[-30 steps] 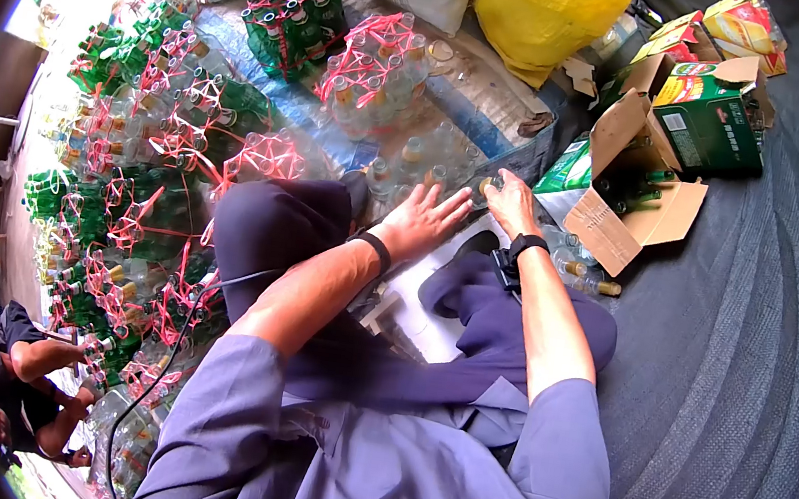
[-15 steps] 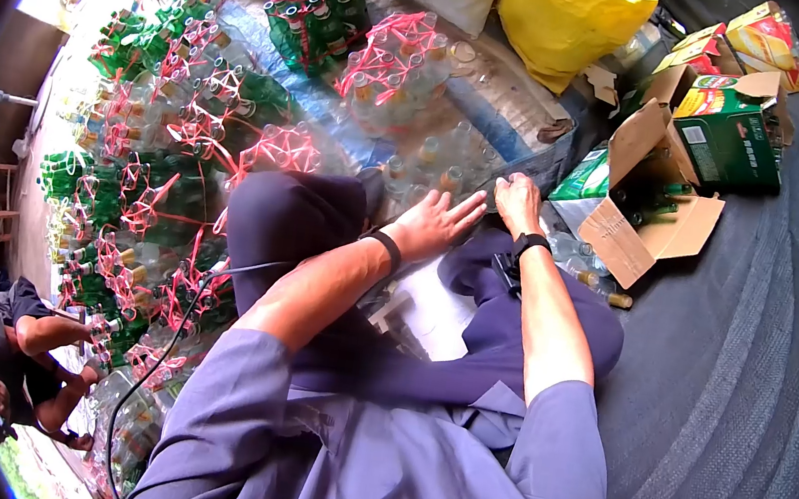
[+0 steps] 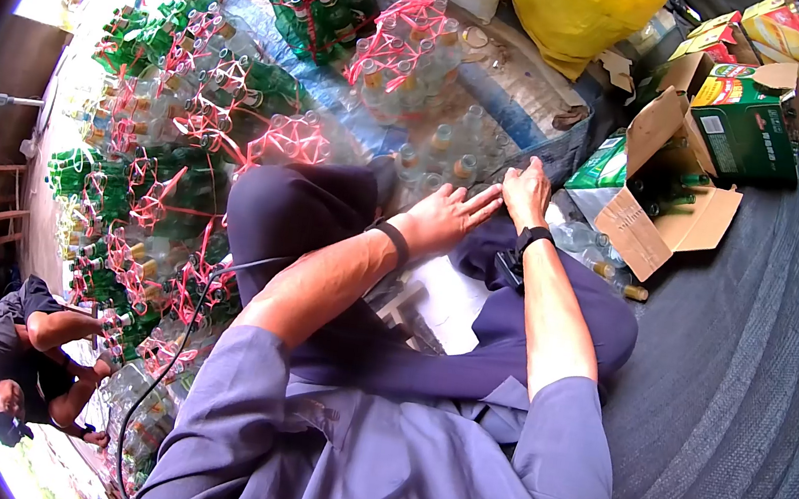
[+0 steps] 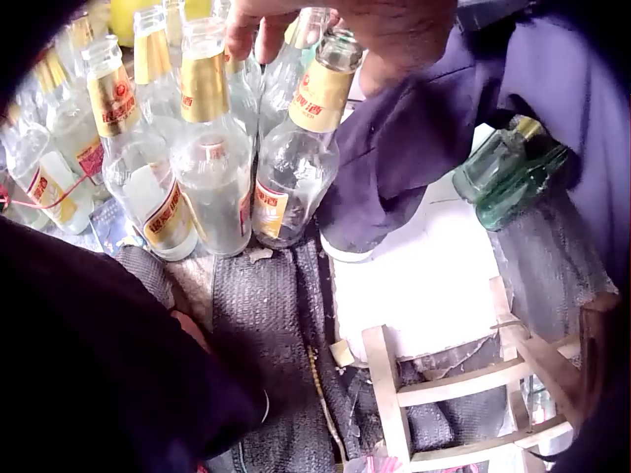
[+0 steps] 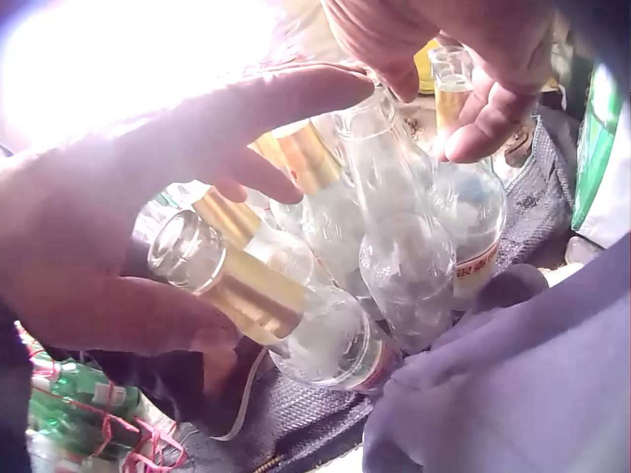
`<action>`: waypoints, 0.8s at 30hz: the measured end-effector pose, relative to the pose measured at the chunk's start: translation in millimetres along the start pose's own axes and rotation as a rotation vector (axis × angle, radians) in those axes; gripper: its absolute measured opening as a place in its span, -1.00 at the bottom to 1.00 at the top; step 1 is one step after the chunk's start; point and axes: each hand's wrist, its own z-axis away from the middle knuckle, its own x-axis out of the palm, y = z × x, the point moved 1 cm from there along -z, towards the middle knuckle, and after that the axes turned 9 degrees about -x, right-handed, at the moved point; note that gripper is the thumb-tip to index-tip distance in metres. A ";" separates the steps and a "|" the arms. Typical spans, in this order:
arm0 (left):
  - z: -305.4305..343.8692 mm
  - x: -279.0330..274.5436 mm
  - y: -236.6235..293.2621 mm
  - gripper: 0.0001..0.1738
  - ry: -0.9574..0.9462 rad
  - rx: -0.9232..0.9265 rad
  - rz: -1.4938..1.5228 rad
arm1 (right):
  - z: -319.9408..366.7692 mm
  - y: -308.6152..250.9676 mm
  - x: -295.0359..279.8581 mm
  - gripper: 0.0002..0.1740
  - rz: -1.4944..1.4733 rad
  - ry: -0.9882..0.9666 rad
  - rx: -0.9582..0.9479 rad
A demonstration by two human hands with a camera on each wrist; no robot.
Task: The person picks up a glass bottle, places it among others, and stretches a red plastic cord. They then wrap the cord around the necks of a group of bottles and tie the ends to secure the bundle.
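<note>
– Two bare hands meet over a cluster of clear bottles (image 3: 439, 144) with gold foil necks. The bottles stand upright on a dark woven mat (image 4: 266, 315), between the knees of a seated person in blue-grey clothes.

– How is the left hand placed?

– The left hand (image 3: 444, 217) lies flat. Its fingers (image 5: 286, 94) are straight and spread across the bottle mouths, gripping nothing.

– And the right?

– The right hand (image 3: 526, 191) is just beside it, at the far edge of the cluster. Its fingers (image 5: 488, 108) and thumb curl round the neck of one bottle (image 5: 451, 89), which stands among the others.

– What surrounds them?

– To the person's left are many bundles of green and clear bottles (image 3: 194, 122), tied with red string. To the right, an open cardboard box (image 3: 672, 210) lies near a green carton (image 3: 754, 125). Beyond the cluster are a yellow bag (image 3: 578, 6) and white sacks. A few loose bottles lie by the right knee, two of them green bottles (image 4: 508, 168) resting on their sides. A wooden frame (image 4: 444, 394) sits under the person's legs. Another person (image 3: 33, 353) crouches at the lower left edge.
</note>
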 end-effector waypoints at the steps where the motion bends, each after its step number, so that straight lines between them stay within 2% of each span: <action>1: 0.7 -1.1 -0.6 -0.18 -0.001 -0.002 0.003 | 0.9 1.5 1.5 -0.47 0.034 0.026 -0.009; 2: 1.4 -3.6 -1.0 -0.17 -0.017 -0.002 0.009 | 0.7 -4.3 -3.3 -0.46 0.029 0.012 0.049; 9: 5.9 -2.7 -1.7 -0.19 -0.021 0.007 0.043 | 1.6 -7.2 -3.6 -0.47 0.018 0.027 0.042; 23: 7.2 -5.8 -0.8 -0.26 -0.036 -0.018 0.070 | 2.2 -14.7 -11.8 -0.30 0.027 0.050 0.190; 24: 8.2 -6.7 -1.1 -0.33 0.013 -0.009 0.065 | 2.6 -16.8 -14.0 -0.28 0.035 0.044 0.209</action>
